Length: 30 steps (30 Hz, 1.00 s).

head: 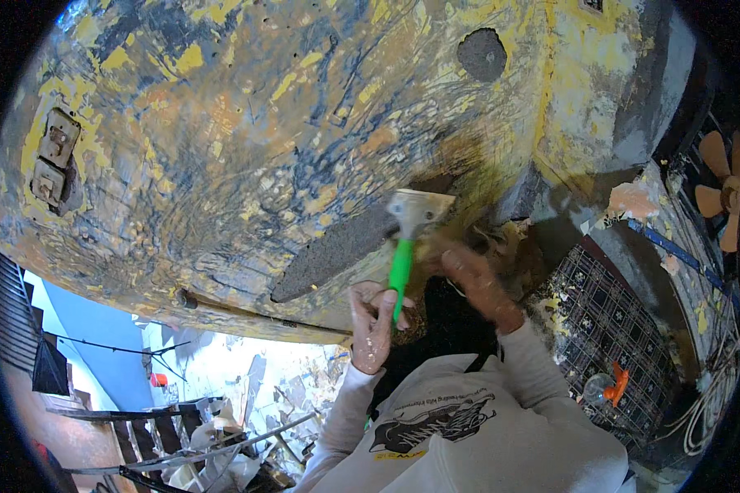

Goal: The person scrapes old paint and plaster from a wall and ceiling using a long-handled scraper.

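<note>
A scraper with a green handle (401, 268) and a wide metal blade stands upright in my left hand (373, 317), whose fingers pinch the handle's lower end. Its blade lies in front of a large curved panel (240, 154), probably a vehicle body, mottled with yellow, orange, grey and dark blue. Behind the blade runs a long grey patch (333, 256) on the panel. My right hand (472, 277), blurred, is right of the scraper near the panel's lower edge; whether it holds anything cannot be told. A round grey patch (482, 54) shows higher up.
At right are a plaid-patterned seat or cloth (616, 333), a clear bottle with an orange trigger sprayer (613, 387), an orange-brown fan (729, 191) and loose cables (709, 394). A dark metal rack (154, 431) and scattered scraps (265, 394) lie at lower left.
</note>
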### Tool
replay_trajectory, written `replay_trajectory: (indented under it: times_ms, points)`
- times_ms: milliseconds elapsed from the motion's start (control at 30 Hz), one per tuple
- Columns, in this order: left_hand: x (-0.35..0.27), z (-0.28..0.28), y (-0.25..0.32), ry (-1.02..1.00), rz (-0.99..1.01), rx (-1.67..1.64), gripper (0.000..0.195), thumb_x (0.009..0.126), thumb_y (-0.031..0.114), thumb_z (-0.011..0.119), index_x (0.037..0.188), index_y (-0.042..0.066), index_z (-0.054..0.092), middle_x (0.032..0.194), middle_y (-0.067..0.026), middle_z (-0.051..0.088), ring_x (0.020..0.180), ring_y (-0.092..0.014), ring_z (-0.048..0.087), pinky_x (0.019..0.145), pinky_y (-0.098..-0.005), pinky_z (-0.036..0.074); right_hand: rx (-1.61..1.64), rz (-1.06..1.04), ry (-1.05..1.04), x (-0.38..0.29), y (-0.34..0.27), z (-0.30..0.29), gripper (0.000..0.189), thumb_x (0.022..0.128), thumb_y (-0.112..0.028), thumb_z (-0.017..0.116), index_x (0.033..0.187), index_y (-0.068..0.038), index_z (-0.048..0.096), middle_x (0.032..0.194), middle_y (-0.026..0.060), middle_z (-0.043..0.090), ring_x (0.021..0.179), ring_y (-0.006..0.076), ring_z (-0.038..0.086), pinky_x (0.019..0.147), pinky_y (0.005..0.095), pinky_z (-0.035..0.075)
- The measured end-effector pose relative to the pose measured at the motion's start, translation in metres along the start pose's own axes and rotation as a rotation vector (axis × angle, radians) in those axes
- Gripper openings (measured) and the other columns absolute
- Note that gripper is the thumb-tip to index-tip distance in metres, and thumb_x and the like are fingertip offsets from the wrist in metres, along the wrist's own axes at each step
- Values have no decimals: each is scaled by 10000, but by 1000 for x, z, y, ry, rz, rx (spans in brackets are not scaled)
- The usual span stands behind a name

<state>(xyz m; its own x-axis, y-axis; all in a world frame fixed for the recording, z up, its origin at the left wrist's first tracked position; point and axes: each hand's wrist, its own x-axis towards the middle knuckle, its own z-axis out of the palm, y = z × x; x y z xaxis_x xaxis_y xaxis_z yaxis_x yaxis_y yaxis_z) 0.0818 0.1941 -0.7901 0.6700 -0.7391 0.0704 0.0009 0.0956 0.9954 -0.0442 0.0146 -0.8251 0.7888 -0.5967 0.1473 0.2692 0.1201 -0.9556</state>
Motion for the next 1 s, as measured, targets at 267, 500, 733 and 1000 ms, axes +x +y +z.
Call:
replay_trajectory:
  times_ms: [267,500,733,1000]
  points:
    - [7,-4,12,-97,-281,-43,348,1094,383,537,1166,53,454,864,-107,676,663,-178,659,629,-298,530,347,-27,65,34,6,67,490,1112,-424,483,1372,-15,557,1100,116,712,926,159,692,824,326,571]
    - [-102,-92,-60,-233,-450,310,370,1063,377,614,1125,12,602,837,-37,628,734,-133,598,673,-285,499,640,-9,216,133,26,59,471,1039,-550,577,1155,-95,529,778,24,582,577,112,555,514,309,477]
    - [-170,-115,-56,76,-515,429,320,1050,336,632,1146,31,642,794,-69,633,726,-160,584,671,-314,484,881,67,241,171,36,64,479,1039,-563,565,1197,-115,504,699,-8,518,474,75,443,431,261,405]
    - [-180,-88,-58,258,-351,778,471,1022,366,628,1273,-33,644,992,-299,709,927,-431,705,823,-470,532,724,170,334,172,24,76,448,1039,-581,547,1108,-141,500,608,-51,467,403,61,409,345,259,351]
